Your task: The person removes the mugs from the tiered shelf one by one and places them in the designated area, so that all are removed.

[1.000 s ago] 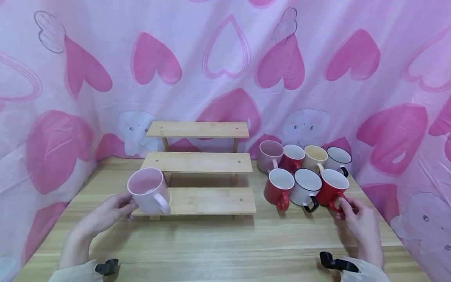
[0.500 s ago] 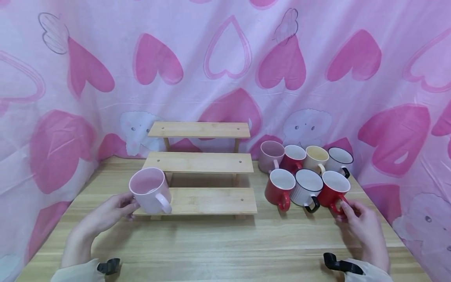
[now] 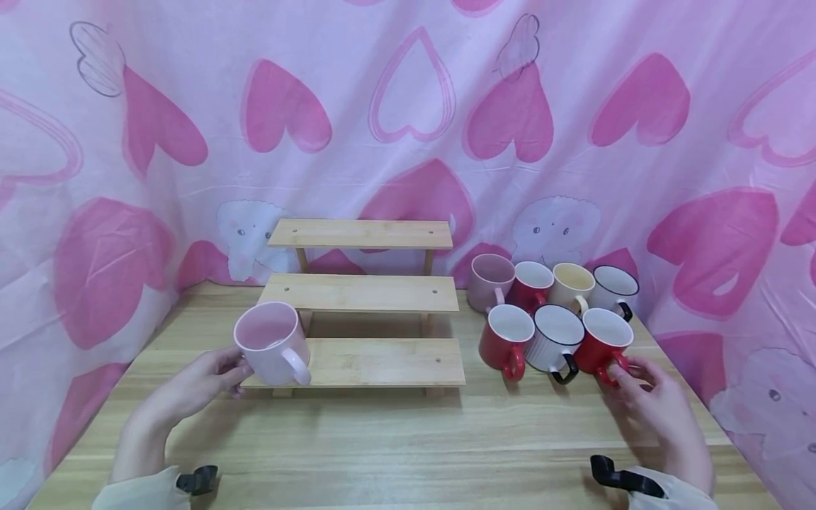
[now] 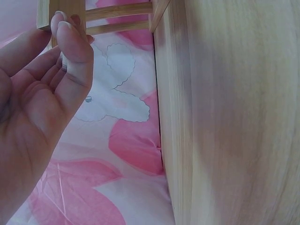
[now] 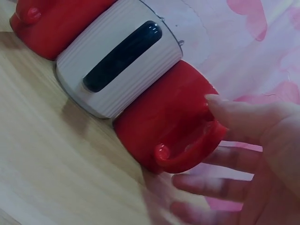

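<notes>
A large pale pink mug point(image 3: 270, 354) stands upright at the left end of the lowest shelf of a wooden three-step rack point(image 3: 382, 363). My left hand point(image 3: 191, 386) is just left of it in the head view. In the left wrist view its thumb and curled fingertips pinch the end of a wooden board point(image 4: 43, 14). At the right, my right hand point(image 3: 663, 411) has thumb and index finger at the handle of a red mug point(image 3: 605, 333), pinching it. The red mug point(image 5: 164, 117) still stands on the table, touching a ribbed white mug point(image 5: 122, 56).
Two rows of mugs stand close together right of the rack. The front row also has another red mug point(image 3: 506, 336). Behind stand a mauve mug point(image 3: 487, 290), a second red one point(image 3: 525, 297), a cream mug point(image 3: 567, 290) and a black-rimmed white mug point(image 3: 608, 290). A heart-print curtain point(image 3: 408, 106) hangs behind.
My right thumb has shifted slightly down along the red mug's handle, and the wrist has moved a little right. My left hand and the pale pink mug hold still.
</notes>
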### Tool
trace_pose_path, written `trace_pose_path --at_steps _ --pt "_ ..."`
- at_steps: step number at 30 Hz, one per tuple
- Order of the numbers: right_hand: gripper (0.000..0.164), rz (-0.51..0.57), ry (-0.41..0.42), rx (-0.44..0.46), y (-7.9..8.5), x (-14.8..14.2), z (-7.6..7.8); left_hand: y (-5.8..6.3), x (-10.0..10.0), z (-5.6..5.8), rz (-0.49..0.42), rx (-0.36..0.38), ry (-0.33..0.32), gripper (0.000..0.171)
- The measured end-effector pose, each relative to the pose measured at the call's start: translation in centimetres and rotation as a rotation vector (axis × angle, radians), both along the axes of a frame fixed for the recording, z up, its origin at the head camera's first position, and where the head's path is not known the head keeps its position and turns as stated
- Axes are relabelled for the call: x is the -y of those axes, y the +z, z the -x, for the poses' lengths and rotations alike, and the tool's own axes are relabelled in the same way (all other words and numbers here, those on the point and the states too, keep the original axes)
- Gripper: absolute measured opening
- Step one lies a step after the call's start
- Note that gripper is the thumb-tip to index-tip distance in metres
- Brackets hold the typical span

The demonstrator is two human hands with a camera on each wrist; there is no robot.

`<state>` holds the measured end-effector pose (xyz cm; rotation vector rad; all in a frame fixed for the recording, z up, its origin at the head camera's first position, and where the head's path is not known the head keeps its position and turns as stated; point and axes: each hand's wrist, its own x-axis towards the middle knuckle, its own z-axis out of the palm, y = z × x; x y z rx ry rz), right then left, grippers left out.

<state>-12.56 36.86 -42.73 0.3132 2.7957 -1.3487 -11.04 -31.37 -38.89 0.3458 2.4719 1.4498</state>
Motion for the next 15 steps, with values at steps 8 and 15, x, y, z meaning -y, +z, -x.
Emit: trace_pose_path --at_steps 8,15 --pt "0.085 0.038 0.126 0.091 1.0 -0.1 0.0 0.2 0.0 -0.1 -0.005 0.001 0.003 0.046" --pt "0.077 -0.13 0.166 -0.023 2.7 0.0 -0.3 0.1 0.0 -0.1 0.0 0.003 0.003 0.045"
